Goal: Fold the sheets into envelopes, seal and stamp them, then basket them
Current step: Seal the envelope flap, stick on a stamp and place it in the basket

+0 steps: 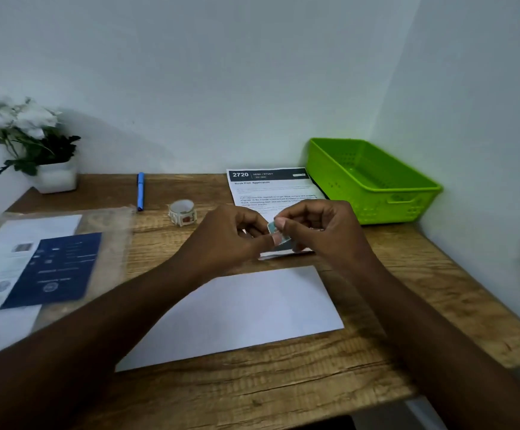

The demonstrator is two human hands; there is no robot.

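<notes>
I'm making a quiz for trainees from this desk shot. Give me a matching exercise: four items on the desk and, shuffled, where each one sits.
Items:
1. green basket
2. blue pen
3. potted plant
4. blank white sheet

Places:
A. far left corner
B. near centre, below the hands
C. far right, against the wall
D. back edge, left of the sticker roll

Pairs: 1-C, 2-D, 3-A, 4-B

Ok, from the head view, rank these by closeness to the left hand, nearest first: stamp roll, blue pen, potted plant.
1. Stamp roll: just to the left of the left hand, slightly farther back on the desk.
2. Blue pen: farther left, beyond the roll, lying near the wall.
3. Potted plant: farthest, in the desk's back left corner.
</notes>
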